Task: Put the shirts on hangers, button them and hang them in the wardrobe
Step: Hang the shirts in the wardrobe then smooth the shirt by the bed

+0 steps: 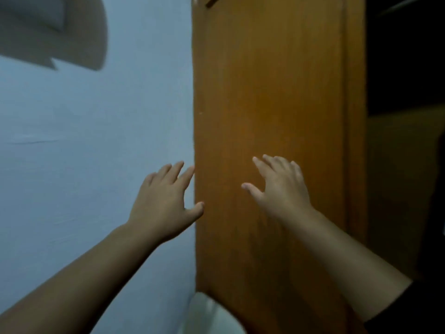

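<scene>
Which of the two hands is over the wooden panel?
The right hand, fingers spread in front of the orange-brown wooden panel. The left hand sits mostly before the pale blue wall.

There is one view only, from a camera on the person's head, so nothing is shared with a second view. It looks forward, close up at an orange-brown wooden wardrobe door, which fills the middle of the picture from top to bottom. Left of the door lies a pale blue wall; right of the door is the dark inside of the wardrobe. Both forearms reach in from the bottom corners, the left hand at the door's left edge, the right hand in front of the door's face. The wide lens bends the door's edges slightly.
</scene>
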The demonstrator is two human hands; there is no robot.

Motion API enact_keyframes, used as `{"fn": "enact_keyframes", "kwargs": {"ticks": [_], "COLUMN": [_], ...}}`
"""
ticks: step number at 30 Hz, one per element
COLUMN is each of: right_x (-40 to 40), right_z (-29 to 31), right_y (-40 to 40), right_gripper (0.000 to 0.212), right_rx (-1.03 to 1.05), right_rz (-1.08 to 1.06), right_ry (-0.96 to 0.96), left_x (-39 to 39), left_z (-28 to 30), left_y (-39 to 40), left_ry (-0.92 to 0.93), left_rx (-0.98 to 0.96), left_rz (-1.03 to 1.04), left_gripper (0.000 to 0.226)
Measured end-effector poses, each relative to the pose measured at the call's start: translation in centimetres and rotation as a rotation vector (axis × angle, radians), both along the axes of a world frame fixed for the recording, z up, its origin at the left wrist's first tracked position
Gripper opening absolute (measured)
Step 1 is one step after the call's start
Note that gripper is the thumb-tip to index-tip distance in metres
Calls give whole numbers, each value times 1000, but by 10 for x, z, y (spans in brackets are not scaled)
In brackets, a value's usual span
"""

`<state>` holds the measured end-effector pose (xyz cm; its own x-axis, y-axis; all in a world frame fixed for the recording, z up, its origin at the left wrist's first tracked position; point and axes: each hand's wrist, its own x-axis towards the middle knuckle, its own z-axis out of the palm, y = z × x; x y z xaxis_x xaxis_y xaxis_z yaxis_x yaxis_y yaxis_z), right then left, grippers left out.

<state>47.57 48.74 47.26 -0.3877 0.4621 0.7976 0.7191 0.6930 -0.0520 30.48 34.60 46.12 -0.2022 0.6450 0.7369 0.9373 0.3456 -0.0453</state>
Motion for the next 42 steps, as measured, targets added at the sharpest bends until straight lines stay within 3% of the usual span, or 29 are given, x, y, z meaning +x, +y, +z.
{"fn": "enact_keyframes", "kwargs": {"ticks": [12,23,31,42], "right_x": [-217,-323,-349,-405], "right_z": [-114,-207,-253,-299], "right_y": [-115,-292,-425,-583], "right_gripper": [66,66,66,66], "right_rx": [-213,-283,-228,-228], "right_rz": [709,1189,1391,1437], "right_ry": [-211,-514,-692,-851], "left_x": [-113,-110,-104,-154], "left_z": [-118,-200,-265,-318], "left_y": [-198,-370,-481,-641], "left_ry": [-329,-529,-678,-899], "left_rx": [-159,-70,-3,88], "left_rz": [584,1070,1246,1339], "left_gripper": [76,77,79,72]}}
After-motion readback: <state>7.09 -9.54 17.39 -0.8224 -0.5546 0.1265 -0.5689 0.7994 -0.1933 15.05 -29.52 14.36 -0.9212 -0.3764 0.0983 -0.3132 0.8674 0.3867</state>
